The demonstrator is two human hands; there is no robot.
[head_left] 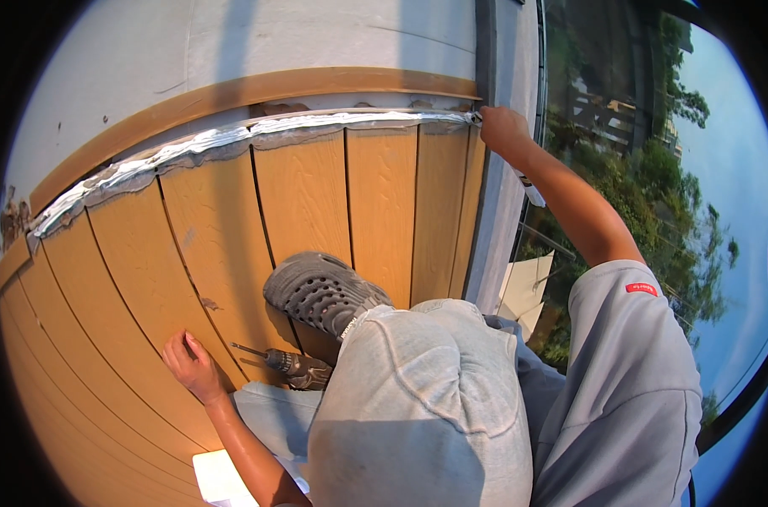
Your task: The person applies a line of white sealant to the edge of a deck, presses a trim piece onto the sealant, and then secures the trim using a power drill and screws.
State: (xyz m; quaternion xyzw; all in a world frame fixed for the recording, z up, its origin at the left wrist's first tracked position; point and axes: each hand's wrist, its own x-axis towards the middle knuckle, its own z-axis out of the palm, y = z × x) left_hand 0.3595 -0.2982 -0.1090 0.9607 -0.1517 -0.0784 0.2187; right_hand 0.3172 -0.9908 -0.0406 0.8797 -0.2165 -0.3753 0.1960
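Observation:
My right hand (504, 133) is closed at the right end of a thick, uneven white strip of sealant (308, 121). A white tube (532, 193) shows partly below my right forearm and seems to run up into that hand, which hides most of it. The strip follows the joint between the orange-brown wood-look planks (303, 190) and a brown trim board (316, 82). Over the planks at lower left, my left hand (194, 365) hovers with fingers loosely bent and apart, holding nothing.
A cordless drill (295, 367) with a bit lies between my left hand and my dark clog (325, 291). At the right stands a grey frame (498, 194) beside glass reflecting trees. A white object (221, 477) sits by my left forearm. A pale wall (341, 38) rises beyond the trim.

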